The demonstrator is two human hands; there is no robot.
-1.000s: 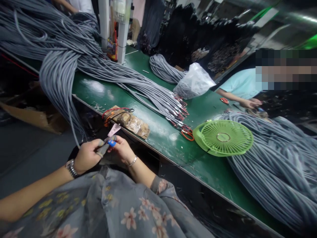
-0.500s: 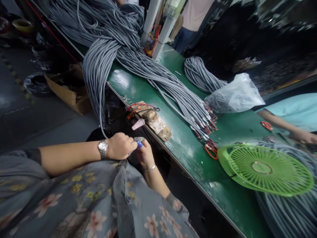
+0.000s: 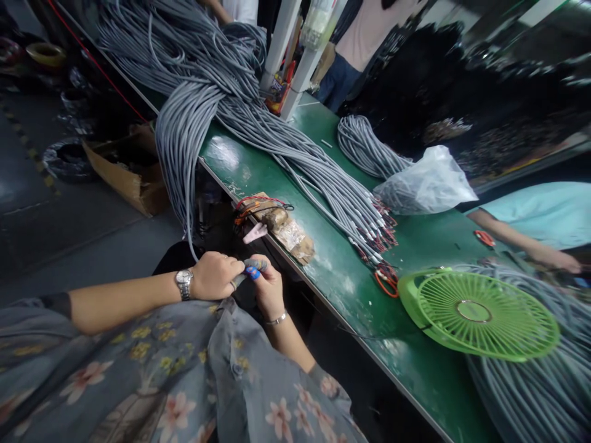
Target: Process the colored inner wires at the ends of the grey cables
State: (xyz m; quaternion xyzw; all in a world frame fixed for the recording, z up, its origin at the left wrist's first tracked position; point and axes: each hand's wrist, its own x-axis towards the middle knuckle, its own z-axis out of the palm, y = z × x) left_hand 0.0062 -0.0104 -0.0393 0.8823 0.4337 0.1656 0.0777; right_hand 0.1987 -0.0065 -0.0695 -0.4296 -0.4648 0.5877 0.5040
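My left hand [image 3: 215, 277], with a watch at the wrist, is closed around a grey cable [image 3: 189, 231] that hangs down from the bundle on the bench. Just to its right, my right hand [image 3: 270, 292] pinches at the cable's end in front of my lap. Blue wrapping covers the right thumb tip, and a greyish wrap is on the forefinger. The fingers mostly hide the cable end, so its detail cannot be made out. Both hands are close together, below the bench edge.
Long grey cable bundles [image 3: 295, 154] with red wire ends lie across the green bench [image 3: 341, 289]. A pink clip [image 3: 255, 232] and taped block [image 3: 290, 237] sit at its edge. A green fan [image 3: 480, 314], plastic bag [image 3: 429, 184] and co-worker's arm [image 3: 521, 240] are right; a carton [image 3: 124, 175] stands left.
My left hand has drawn slightly left, away from the right fingertips. More of the wrapped right thumb and forefinger shows. The head view has shifted a little.
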